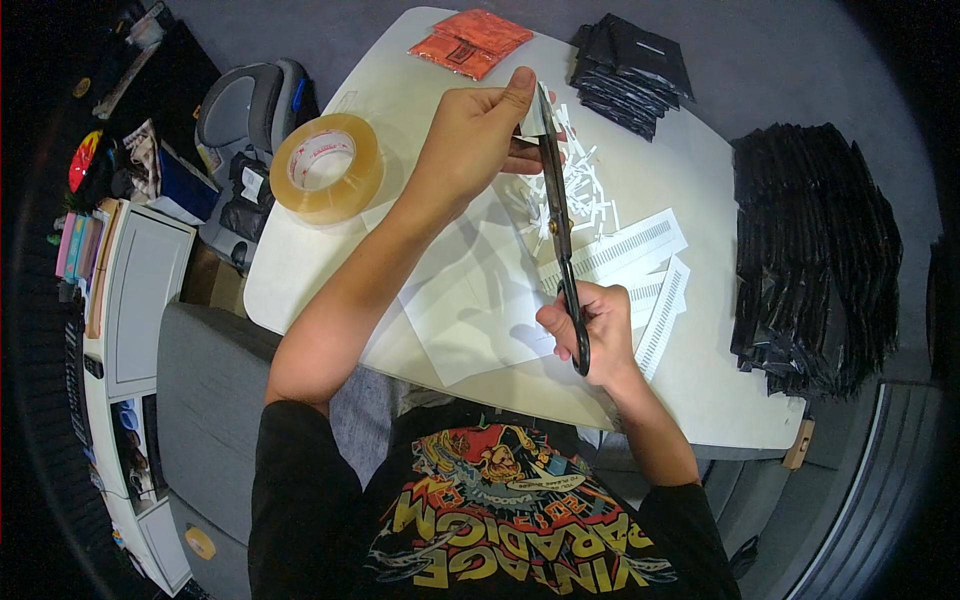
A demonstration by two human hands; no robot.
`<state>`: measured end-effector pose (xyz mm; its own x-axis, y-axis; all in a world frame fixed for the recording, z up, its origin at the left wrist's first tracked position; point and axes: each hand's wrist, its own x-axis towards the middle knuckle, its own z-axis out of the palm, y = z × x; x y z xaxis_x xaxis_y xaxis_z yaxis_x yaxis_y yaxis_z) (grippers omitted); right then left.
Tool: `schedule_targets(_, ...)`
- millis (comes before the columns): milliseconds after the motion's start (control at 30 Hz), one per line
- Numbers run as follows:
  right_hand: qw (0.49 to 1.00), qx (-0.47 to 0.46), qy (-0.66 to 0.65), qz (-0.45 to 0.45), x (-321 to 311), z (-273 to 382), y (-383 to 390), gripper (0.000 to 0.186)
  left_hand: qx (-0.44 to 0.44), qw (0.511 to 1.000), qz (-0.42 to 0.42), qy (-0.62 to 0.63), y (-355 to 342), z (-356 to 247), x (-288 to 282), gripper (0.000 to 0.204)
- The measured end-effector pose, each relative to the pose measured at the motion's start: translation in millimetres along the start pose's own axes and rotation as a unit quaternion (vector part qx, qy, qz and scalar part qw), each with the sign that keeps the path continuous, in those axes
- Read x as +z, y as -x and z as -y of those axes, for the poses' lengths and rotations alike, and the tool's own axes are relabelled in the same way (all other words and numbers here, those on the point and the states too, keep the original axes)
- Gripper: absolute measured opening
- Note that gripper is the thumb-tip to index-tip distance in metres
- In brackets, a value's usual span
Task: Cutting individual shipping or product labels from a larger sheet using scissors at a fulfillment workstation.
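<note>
Between twelve and one o'clock, above the table (pixel 720 400), we are pinching a small white paper piece (pixel 531 122) in a narrow grip of the left hand (pixel 472 135), while our right hand (pixel 603 328) is holding the dark scissors (pixel 562 238) by their handles, tips pointing to twelve. White clippings (pixel 582 178) are lying below, toward one o'clock. For clean cuts, we are best keeping the paper taut, square to the scissors, fingers clear.
</note>
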<state>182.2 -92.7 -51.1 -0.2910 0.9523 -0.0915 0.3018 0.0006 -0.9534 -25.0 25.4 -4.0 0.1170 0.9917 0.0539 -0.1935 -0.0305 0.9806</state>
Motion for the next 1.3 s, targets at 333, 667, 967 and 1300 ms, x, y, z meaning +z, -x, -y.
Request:
schedule_targets(333,0.999,0.000,-0.021,-0.031,-6,4,2,0.043,0.000,0.998,-0.058,-0.039,-1,-5,-1,0.078)
schedule_targets(667,0.999,-0.024,-0.001,-0.046,-10,2,2,0.045,0.138,0.956,-0.035,-0.257,8,-10,7,0.056)
schedule_targets(967,0.999,-0.027,0.007,-0.040,-7,2,3,0.047,0.154,0.975,-0.025,-0.160,8,-5,12,0.040)
schedule_targets(1300,0.998,-0.034,0.010,-0.052,-5,3,4,0.049,0.172,0.971,-0.034,-0.163,6,-4,12,0.034)
